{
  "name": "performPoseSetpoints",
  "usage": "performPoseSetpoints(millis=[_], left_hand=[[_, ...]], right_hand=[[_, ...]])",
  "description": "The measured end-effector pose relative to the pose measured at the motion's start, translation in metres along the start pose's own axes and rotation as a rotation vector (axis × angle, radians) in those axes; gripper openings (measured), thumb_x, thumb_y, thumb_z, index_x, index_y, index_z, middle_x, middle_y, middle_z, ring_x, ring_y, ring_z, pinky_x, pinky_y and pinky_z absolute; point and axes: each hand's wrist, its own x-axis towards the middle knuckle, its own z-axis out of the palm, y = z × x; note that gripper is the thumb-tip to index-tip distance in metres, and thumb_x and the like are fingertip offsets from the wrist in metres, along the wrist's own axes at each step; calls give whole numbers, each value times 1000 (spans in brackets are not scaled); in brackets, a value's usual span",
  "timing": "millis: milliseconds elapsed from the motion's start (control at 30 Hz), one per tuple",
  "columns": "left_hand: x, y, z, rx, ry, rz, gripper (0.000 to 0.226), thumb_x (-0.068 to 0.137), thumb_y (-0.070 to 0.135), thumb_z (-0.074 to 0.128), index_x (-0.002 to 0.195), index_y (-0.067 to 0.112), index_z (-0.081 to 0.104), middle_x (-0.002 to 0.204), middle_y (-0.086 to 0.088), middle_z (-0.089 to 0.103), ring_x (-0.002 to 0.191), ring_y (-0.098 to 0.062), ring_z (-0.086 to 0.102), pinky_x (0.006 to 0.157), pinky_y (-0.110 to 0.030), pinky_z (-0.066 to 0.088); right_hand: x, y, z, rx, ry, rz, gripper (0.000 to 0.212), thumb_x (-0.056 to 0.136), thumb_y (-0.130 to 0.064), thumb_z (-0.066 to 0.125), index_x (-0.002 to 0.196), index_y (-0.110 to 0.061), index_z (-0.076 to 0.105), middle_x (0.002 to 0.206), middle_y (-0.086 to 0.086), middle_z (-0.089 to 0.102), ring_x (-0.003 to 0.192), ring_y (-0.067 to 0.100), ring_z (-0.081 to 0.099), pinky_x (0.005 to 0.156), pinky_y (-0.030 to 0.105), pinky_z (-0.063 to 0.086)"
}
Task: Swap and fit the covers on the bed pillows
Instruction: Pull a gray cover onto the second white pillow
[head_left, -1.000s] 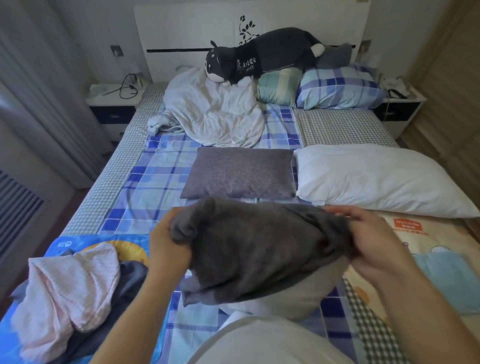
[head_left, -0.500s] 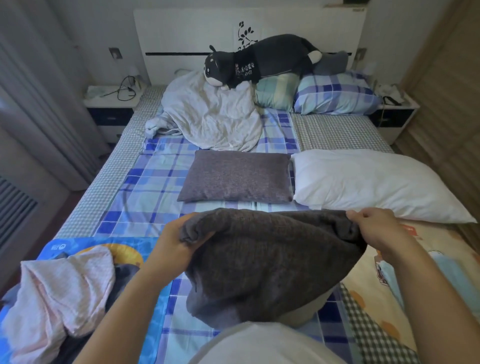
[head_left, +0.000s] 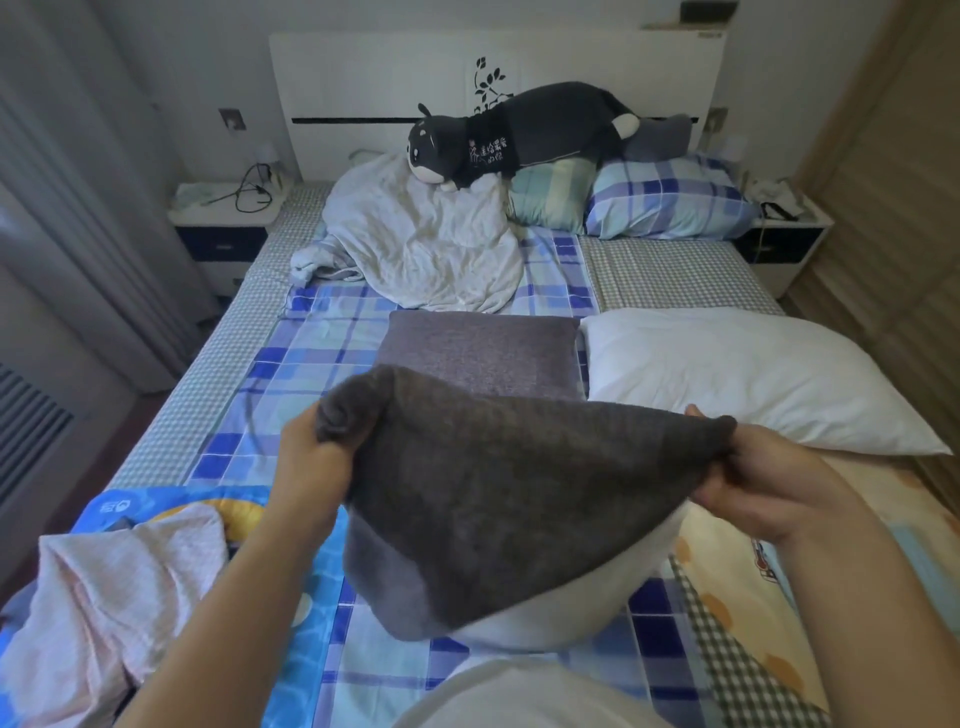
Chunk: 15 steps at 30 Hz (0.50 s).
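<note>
Two hands are at work, and both of ours are clamped on the dark grey cover (head_left: 498, 499). Our left hand (head_left: 311, 467) bunches one upper corner of it in a closed fist, and our right hand (head_left: 763, 488) pinches the opposite upper corner between thumb and fingers. Between the two hands the cover is stretched wide over a white pillow (head_left: 561, 613), whose bare lower end bulges out below the cover's hem, close to our body.

Just beyond our hands lies a grey-purple cushion (head_left: 483, 353) flat on the blue plaid sheet (head_left: 311, 353), partly hidden by the raised cover. Beyond our right hand a large bare white pillow (head_left: 753, 374) lies beside that cushion, their ends nearly touching. Below our left forearm a crumpled pink cloth (head_left: 119, 587) sits on a bright blue printed blanket (head_left: 311, 623). Under our right forearm we see a pale orange printed fabric (head_left: 753, 597).

Far ahead of both hands, at the white headboard (head_left: 363, 78), a rumpled white sheet (head_left: 415, 239) is heaped up, with a dark plush animal (head_left: 519, 135) lying across it and across a green striped pillow (head_left: 550, 197). A blue plaid pillow (head_left: 670, 202) rests next to that one, on the right-hand side.
</note>
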Motion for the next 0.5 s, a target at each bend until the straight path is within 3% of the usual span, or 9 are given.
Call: performPoseSetpoints(millis=[67, 167, 233, 300, 400, 500], left_hand=[[19, 5, -4, -126, 79, -60, 10, 86, 16, 76, 85, 26, 77, 90, 2, 78, 91, -14, 73, 76, -29, 54], [47, -2, -8, -71, 109, -95, 10, 87, 14, 74, 84, 23, 75, 91, -1, 76, 92, -16, 71, 77, -33, 55], [55, -18, -5, 60, 111, -106, 7, 81, 15, 74, 80, 22, 72, 87, -3, 74, 90, -21, 69, 81, -42, 57], [53, -38, 3, 168, 120, -114, 8, 79, 11, 69, 81, 19, 69, 83, -4, 71, 88, -23, 66, 82, -47, 54], [45, -60, 11, 300, 168, -104, 14, 85, 9, 63, 95, 18, 68, 91, -6, 70, 95, -27, 65, 80, -40, 49], [43, -59, 8, 315, 237, -63, 18, 90, 8, 59, 103, 16, 68, 96, -6, 70, 97, -27, 63, 81, -37, 45]], right_hand=[[4, 10, 13, 235, -149, 33, 80, 28, 2, 100, 102, 10, 74, 119, 29, 67, 112, 39, 64, 84, 52, 58], [31, 35, 22, 332, -142, 103, 86, 26, 15, 95, 109, 8, 73, 117, 29, 68, 108, 37, 67, 82, 53, 58], [49, 55, 19, 254, -16, 193, 63, 42, 21, 86, 101, 5, 73, 105, 24, 73, 90, 34, 74, 67, 50, 62], [60, 77, 11, 95, 203, 261, 19, 79, 12, 64, 88, -3, 71, 84, 16, 72, 73, 28, 72, 56, 41, 60], [66, 96, 3, -113, 299, 268, 17, 97, -8, 53, 87, -14, 65, 73, 7, 65, 66, 21, 61, 53, 30, 53], [54, 93, 3, -36, 235, 293, 31, 101, 1, 40, 86, 2, 67, 78, 19, 70, 62, 28, 69, 54, 38, 61]])
